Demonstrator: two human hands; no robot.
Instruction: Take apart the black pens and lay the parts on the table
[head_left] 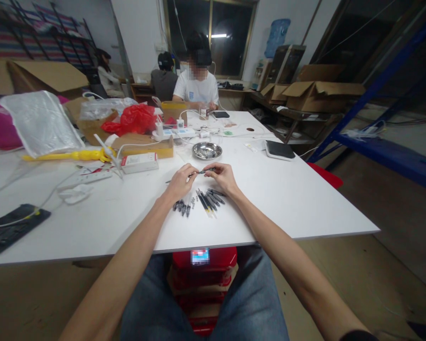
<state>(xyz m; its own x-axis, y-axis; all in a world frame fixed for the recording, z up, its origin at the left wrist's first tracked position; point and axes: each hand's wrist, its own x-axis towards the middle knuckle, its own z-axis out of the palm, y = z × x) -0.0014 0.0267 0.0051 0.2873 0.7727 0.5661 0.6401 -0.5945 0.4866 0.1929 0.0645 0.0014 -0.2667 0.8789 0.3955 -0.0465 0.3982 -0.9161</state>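
My left hand point(183, 182) and my right hand point(223, 177) meet above the white table point(287, 199), both closed in a pinch on one dark, slim pen point(206, 171) held roughly level between them. Below my left hand lie several clear pen barrels with black ends point(185, 207). Tiny pieces point(193, 202) are scattered beside them, too small to name. To their right, several dark pen refills point(205, 201) are spread in a fan. Black pen parts with pointed ends point(216, 197) rest under my right hand. A shiny metal bowl point(206, 150) stands just beyond my hands, with something small inside.
A white-and-red box point(139, 162), power strip point(173, 133), red plastic bag point(133, 119) and yellow tool-like object point(81, 155) crowd the left. A dark-topped device point(279, 149) lies right. Opposite sits a co-worker point(197, 90). A red stool point(204, 265) stands between my knees.
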